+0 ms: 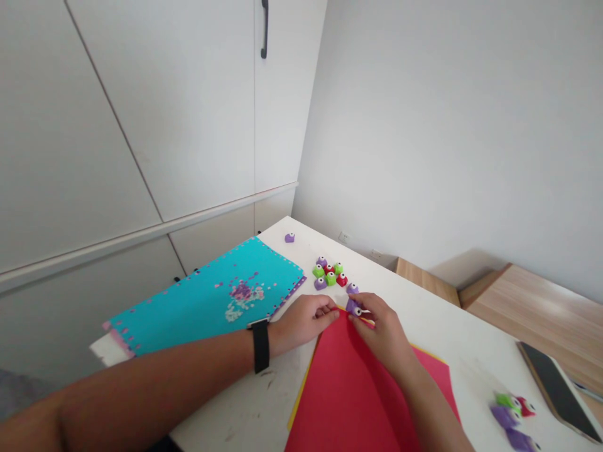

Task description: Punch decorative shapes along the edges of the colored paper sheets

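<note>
The right hand (379, 333) is closed around a purple craft punch (354, 307), which sits at the top corner of a red paper sheet (367, 392). On my feed, the left hand (304, 323) is curled and closed, its fingers (327, 309) pinching that same corner from the other side, with a black wristband (260, 345) on that wrist. A yellow sheet (301, 395) shows along the red sheet's edge beneath it. Just past the hands, I can see a cluster of green, red and purple craft punches (330, 274) on the white tabletop (452, 326), with another purple punch (352, 288) beside it and a lone one (289, 238) farther off. To the left lies a teal sheet (202, 301) with notches along its edges and a scatter of paper bits (242, 295) on it. At lower right, I have more punches (509, 414), blurred, near a phone (558, 389).
</note>
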`<state>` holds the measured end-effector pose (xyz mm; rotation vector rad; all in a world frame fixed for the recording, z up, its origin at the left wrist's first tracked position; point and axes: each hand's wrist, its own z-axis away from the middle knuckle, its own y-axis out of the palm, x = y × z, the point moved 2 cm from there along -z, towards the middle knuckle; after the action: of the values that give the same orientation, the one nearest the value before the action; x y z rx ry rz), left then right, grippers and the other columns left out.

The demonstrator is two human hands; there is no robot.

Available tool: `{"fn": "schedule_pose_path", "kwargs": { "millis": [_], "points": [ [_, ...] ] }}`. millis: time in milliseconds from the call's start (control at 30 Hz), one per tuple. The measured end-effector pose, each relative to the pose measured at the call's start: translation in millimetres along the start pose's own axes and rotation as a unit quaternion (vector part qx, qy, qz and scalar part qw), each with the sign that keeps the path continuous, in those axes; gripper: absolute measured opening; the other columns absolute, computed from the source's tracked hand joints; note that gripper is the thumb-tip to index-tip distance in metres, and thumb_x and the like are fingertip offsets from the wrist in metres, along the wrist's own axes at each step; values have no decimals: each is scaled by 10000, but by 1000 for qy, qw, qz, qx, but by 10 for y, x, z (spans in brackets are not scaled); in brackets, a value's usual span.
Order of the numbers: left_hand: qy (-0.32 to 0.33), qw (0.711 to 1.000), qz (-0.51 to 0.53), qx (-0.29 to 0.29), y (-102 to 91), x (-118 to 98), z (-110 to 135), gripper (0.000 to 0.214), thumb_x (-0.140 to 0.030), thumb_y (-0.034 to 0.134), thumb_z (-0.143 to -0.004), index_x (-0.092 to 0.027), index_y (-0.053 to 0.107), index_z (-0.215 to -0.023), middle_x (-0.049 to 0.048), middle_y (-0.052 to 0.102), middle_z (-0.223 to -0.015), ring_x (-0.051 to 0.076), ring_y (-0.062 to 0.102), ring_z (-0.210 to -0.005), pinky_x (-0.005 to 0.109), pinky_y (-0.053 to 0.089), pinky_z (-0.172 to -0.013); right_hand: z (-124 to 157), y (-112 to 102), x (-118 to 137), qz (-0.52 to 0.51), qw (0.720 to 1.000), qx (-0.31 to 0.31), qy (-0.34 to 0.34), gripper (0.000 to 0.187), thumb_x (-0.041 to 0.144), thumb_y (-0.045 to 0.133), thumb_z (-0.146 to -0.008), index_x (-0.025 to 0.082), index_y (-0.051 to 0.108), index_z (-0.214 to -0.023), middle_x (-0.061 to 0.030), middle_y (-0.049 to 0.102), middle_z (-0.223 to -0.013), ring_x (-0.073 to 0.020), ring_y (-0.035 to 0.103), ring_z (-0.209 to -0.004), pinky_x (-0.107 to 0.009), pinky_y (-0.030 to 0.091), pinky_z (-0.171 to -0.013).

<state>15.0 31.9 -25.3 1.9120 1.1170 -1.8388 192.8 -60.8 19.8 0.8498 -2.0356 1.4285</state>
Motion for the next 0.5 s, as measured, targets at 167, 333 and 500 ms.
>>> {"fn": "schedule_pose_path", "kwargs": {
  "millis": [167, 333, 500],
  "points": [
    [5, 1000, 5, 9, -6, -42, 12, 317, -455, 576, -964, -169, 712, -960, 36, 734, -832, 173, 652, -742, 252, 469, -658, 14, 24, 4, 27, 1000, 8, -14, 371, 175, 561, -911, 257, 655, -1260, -103, 636, -1216, -264, 628, -1121, -435, 557, -970],
    [10, 1000, 9, 1, -4, -55, 15, 299, -439, 574, -973, -171, 706, -955, 29, 725, -834, 169, 654, -758, 250, 464, -678, 11, 42, 24, 63, 997, 4, -38, 391, 154, 540, -910, 246, 656, -1272, -116, 633, -1211, -270, 621, -1129, -451, 531, -992],
    [12, 1000, 19, 3, -11, -90, 22, 301, -439, 574, -976, -167, 697, -944, 31, 726, -836, 172, 657, -769, 253, 467, -690, 7, 48, 82, 64, 997, 6, -45, 370, 174, 539, -926, 263, 671, -1260, -115, 638, -1217, -274, 623, -1142, -453, 520, -1006]
  ]
}}
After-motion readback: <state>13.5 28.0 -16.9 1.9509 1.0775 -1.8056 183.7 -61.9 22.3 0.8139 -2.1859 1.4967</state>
